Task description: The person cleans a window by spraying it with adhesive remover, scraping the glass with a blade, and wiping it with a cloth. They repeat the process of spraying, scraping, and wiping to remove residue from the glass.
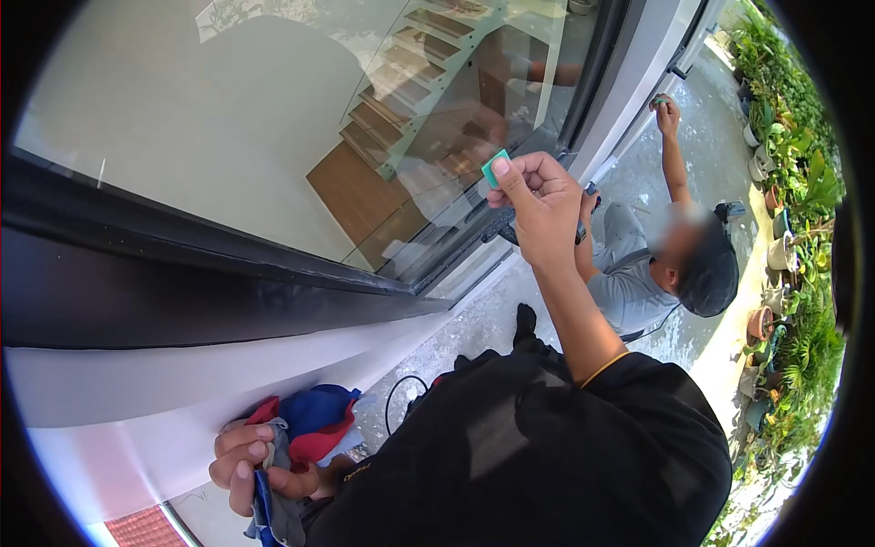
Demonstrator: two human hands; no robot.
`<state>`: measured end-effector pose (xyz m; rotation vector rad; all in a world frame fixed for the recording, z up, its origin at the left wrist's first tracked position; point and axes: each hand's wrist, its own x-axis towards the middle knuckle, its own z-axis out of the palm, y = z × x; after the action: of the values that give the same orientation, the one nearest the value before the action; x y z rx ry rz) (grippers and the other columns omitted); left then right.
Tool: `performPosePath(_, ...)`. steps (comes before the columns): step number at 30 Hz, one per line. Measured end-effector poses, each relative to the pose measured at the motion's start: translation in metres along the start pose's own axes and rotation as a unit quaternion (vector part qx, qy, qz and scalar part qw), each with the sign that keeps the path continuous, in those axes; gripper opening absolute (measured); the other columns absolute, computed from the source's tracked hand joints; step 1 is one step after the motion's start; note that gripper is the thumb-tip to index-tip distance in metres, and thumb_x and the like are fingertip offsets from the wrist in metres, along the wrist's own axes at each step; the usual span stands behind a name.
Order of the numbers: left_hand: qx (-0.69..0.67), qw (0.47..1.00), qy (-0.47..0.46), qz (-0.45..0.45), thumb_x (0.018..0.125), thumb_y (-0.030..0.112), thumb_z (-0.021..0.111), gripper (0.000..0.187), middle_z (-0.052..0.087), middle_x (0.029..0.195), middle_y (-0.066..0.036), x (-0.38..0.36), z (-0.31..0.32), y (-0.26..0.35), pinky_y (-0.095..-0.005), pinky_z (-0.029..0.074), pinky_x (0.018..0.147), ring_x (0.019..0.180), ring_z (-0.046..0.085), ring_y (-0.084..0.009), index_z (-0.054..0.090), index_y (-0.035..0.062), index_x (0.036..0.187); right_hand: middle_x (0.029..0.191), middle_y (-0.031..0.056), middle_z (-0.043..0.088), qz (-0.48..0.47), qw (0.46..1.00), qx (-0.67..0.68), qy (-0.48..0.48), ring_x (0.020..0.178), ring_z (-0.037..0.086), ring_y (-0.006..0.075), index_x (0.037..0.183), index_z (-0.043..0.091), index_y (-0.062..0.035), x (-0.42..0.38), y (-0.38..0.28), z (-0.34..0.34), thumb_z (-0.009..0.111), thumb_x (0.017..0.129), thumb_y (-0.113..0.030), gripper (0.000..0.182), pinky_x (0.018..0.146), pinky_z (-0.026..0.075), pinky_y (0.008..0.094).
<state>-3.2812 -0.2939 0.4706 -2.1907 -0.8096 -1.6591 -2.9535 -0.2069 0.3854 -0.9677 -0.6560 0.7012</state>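
Observation:
My right hand (545, 205) is raised in front of the window glass (228, 118). Its thumb and fingers pinch a small flat green square piece (495, 170), which overlaps the pane in this view. Low on the left, my left hand (251, 465) is closed around a bundle of cloth. Grey and blue folds hang below the fingers, and a red and blue cloth (319, 421) spreads out beside the hand.
A co-worker in a grey shirt (633, 296) and dark cap sits low on the right, one hand (667, 114) raised to the frame. Black window frame (210, 242) runs above the white wall (228, 365). Potted plants (782, 253) line the far side. Stairs (392, 118) show in the glass.

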Motion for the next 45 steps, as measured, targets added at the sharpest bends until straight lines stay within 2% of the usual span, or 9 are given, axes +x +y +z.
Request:
performPosePath(22,-0.122,0.986,0.002,0.112,0.094,0.021,0.044,0.027,0.047,0.089,-0.009,-0.011,-0.01,-0.024,-0.0354,0.039,0.058,0.069,0.054,-0.0216,0.047,0.0037,0.115,0.074,0.0055,0.066,-0.045,0.995,-0.08,0.039,0.061,0.063,0.0085,0.084,0.059,-0.0007,-0.018,0.006,0.002,0.075,0.09,-0.021,0.026,0.058,0.052,0.0209)
performPosePath(25,-0.082,0.989,0.059,0.108,0.094,0.02,0.044,0.026,0.047,0.089,-0.009,-0.016,-0.004,-0.02,-0.0349,0.039,0.057,0.068,0.054,-0.0216,0.047,0.0037,0.114,0.075,0.0055,0.066,-0.07,0.993,-0.084,0.042,0.061,0.063,0.0081,0.084,0.06,-0.0013,-0.009,-0.01,0.003,0.075,0.09,-0.022,0.026,0.058,0.052,0.021)
performPosePath(27,-0.093,0.988,0.022,0.119,0.087,0.019,0.049,0.031,0.049,0.092,-0.008,-0.014,-0.014,-0.029,-0.0334,0.041,0.056,0.069,0.059,-0.0204,0.048,0.0059,0.115,0.075,0.0053,0.066,-0.057,0.995,-0.084,0.016,0.063,0.064,0.0083,0.087,0.06,-0.0013,-0.006,-0.015,0.0,0.074,0.091,-0.022,0.025,0.057,0.052,0.0206)
performPosePath(28,-0.093,0.988,0.006,0.126,0.084,0.018,0.051,0.034,0.051,0.093,-0.007,-0.013,-0.018,-0.029,-0.0326,0.042,0.055,0.07,0.061,-0.0198,0.048,0.0071,0.116,0.075,0.0049,0.066,-0.033,0.998,-0.053,-0.015,0.064,0.064,0.0086,0.088,0.06,-0.0014,-0.006,-0.014,-0.004,0.073,0.091,-0.022,0.024,0.057,0.051,0.0209)
performPosePath(29,-0.092,0.988,0.009,0.127,0.095,0.019,0.043,0.026,0.047,0.088,-0.011,-0.013,-0.015,-0.026,-0.0357,0.043,0.058,0.068,0.055,-0.0225,0.047,0.0024,0.115,0.075,0.0045,0.067,-0.008,0.999,-0.019,-0.046,0.064,0.064,0.0089,0.089,0.06,-0.0015,-0.01,-0.011,-0.008,0.073,0.092,-0.022,0.024,0.057,0.051,0.0211)
performPosePath(30,-0.073,0.99,0.019,0.118,0.095,0.018,0.043,0.026,0.047,0.088,-0.011,-0.01,-0.012,-0.022,-0.0358,0.044,0.058,0.068,0.055,-0.0228,0.047,0.0018,0.115,0.075,0.0042,0.067,0.018,0.997,0.017,-0.078,0.064,0.064,0.0092,0.09,0.06,-0.0017,-0.014,-0.007,-0.013,0.072,0.092,-0.022,0.023,0.057,0.051,0.0213)
performPosePath(35,0.03,0.996,0.066,0.056,0.096,0.016,0.044,0.023,0.048,0.089,-0.012,-0.012,-0.002,-0.004,-0.0339,0.046,0.059,0.069,0.057,-0.0234,0.045,0.0012,0.114,0.092,0.007,0.064,0.109,0.946,0.241,-0.19,0.077,0.06,0.012,0.116,0.059,-0.0057,-0.023,-0.019,-0.034,0.064,0.097,-0.011,0.021,0.064,0.048,0.0239)
performPosePath(39,0.076,0.99,0.111,0.047,0.096,0.016,0.045,0.022,0.048,0.084,-0.012,-0.012,0.008,-0.003,-0.0328,0.047,0.059,0.068,0.057,-0.024,0.047,0.0001,0.112,0.094,0.0072,0.064,0.198,0.901,0.328,-0.203,0.078,0.06,0.0127,0.112,0.057,-0.0081,0.001,-0.017,-0.06,0.062,0.098,-0.016,0.016,0.066,0.048,0.0265)
performPosePath(45,0.103,0.973,0.205,0.009,0.091,0.013,0.051,0.021,0.055,0.081,-0.015,-0.013,0.016,-0.002,-0.0344,0.048,0.061,0.068,0.057,-0.0257,0.053,-0.0057,0.101,0.095,0.0035,0.063,0.183,0.893,0.353,-0.211,0.083,0.059,0.0112,0.109,0.056,-0.0081,0.034,-0.008,-0.088,0.062,0.098,-0.016,0.014,0.073,0.05,0.028)
